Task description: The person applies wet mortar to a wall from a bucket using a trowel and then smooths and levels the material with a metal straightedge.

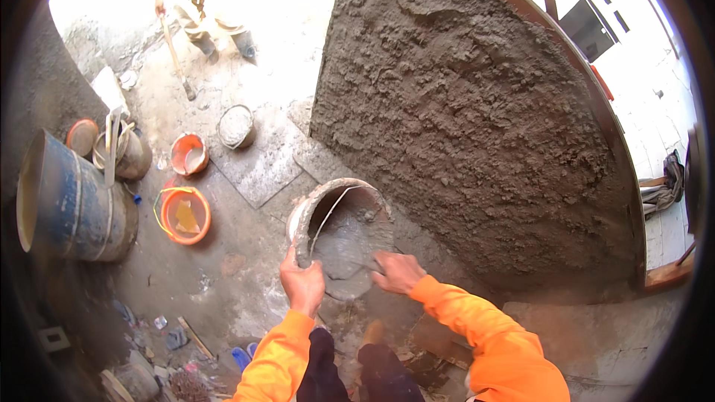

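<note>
A mortar-caked bucket [299,217] with a thin wire handle [330,216] stands in front of me, its mouth tipped toward me. Wet grey mortar [342,244] lies inside it. My left hand [304,288] is closed over the bucket's near left rim, thumb on the inner side. At the near right rim, my right hand [399,272] is closed with its fingers at the mortar. Whether it grips the rim or a tool there cannot be made out. Orange sleeves cover both my forearms.
A rough mortar-coated wall [469,119] rises at right. Orange buckets [207,225], a mortar-filled bucket [249,134] and a blue drum [82,208] stand at left. Another person [201,7] holds a long-handled tool [173,52] at the back. Rubble [177,339] lies near left.
</note>
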A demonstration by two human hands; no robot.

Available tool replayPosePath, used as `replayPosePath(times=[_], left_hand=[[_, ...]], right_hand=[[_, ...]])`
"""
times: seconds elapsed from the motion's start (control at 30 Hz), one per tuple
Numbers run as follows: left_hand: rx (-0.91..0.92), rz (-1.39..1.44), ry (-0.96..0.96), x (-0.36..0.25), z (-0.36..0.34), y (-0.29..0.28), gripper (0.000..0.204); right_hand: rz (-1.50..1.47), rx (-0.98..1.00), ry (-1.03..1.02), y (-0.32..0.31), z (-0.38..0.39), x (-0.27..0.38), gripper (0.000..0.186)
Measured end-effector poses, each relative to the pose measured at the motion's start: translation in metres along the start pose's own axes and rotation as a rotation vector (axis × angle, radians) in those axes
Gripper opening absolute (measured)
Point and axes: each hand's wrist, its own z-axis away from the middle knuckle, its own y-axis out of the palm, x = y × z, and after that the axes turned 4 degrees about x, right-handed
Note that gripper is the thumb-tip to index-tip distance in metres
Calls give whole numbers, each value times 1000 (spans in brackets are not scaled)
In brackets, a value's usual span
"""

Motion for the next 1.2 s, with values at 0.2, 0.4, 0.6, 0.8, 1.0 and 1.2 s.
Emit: replayPosePath(times=[0.2, 0.4, 0.6, 0.8, 1.0, 1.2], left_hand=[[-3, 166, -72, -20, -4, -19, 37], [-21, 144, -62, -19, 17, 1, 39], [-152, 31, 31, -3, 47, 1, 33], [-128, -113, -5, 29, 96, 60, 42], [-107, -280, 5, 30, 139, 75, 58], [-90, -238, 86, 41, 162, 102, 60]], right_hand=[[-494, 27, -200, -128, 50, -30, 27], [-493, -273, 329, -295, 57, -104, 14], [-71, -400, -32, -213, 110, -69, 21], [596, -182, -101, -27, 89, -58, 17], [373, -284, -2, -42, 132, -49, 15], [-194, 61, -117, 32, 151, -108, 28]])
